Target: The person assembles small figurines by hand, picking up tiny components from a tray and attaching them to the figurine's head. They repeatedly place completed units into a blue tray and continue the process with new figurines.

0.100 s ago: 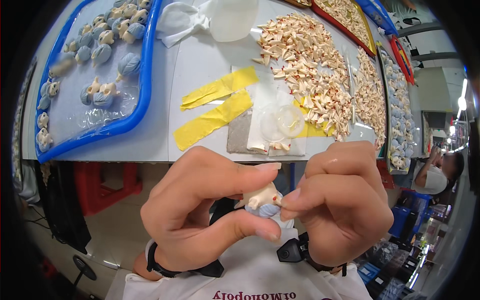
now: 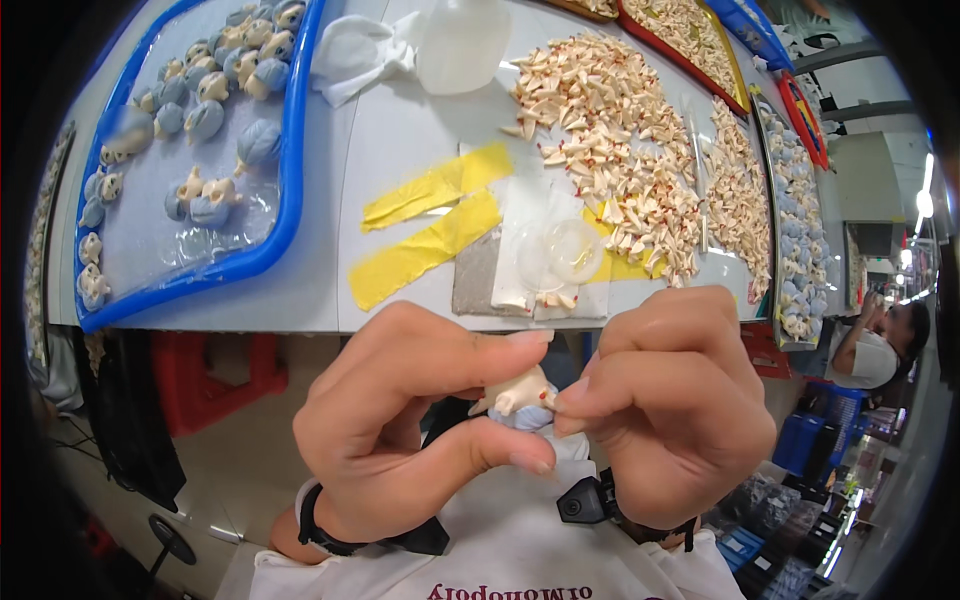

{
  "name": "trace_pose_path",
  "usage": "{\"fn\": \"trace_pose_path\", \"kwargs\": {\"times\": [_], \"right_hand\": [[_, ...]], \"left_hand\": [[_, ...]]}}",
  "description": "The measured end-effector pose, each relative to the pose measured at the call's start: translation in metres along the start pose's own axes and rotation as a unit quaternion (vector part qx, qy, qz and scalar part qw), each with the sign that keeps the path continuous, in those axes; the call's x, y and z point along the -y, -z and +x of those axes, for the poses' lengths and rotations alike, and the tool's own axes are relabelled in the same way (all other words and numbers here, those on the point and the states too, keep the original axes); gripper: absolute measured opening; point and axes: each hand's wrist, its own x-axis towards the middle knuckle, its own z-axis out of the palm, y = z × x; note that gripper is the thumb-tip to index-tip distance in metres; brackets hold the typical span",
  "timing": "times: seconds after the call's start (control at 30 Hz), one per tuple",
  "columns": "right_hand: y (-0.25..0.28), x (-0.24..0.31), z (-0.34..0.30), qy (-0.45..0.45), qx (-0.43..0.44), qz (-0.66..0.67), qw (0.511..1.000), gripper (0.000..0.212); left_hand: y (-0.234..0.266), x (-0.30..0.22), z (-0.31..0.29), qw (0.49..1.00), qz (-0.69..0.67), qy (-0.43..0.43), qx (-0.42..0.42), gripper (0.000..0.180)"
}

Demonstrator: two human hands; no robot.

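Observation:
Between the thumb and fingers of my left hand is a small doll head, cream with light-blue hair, tilted in front of the table edge. My right hand pinches at the head's right side, where a small cream piece with a red spot shows at the fingertips. Whether that piece is seated in the head cannot be made out. On the table beyond my right hand lies a big pile of small pointed cream pieces with red ends.
A blue-rimmed tray at left holds several similar heads. Yellow tape strips, a clear round dish and a translucent bottle are mid-table. More heads fill a tray at right. A red stool stands below; a person sits far right.
Both hands keep their grip on the head and the small piece. The tabletop sits slightly lower in the view, and my hands are drawn marginally closer together.

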Motion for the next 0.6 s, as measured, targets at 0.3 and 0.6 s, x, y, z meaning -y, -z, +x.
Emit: {"fn": "trace_pose_path", "kwargs": {"times": [0.3, 0.6], "right_hand": [[0.017, 0.012, 0.006, -0.27, 0.082, 0.261, 0.923, 0.031], [0.205, -0.111, -0.029, -0.206, -0.039, -0.442, 0.872, 0.021]], "left_hand": [[-0.018, -0.006, 0.02, 0.951, 0.244, -0.187, 0.015, 0.038], [0.055, -0.047, 0.045, 0.876, 0.459, -0.08, -0.124, 0.038]]}}
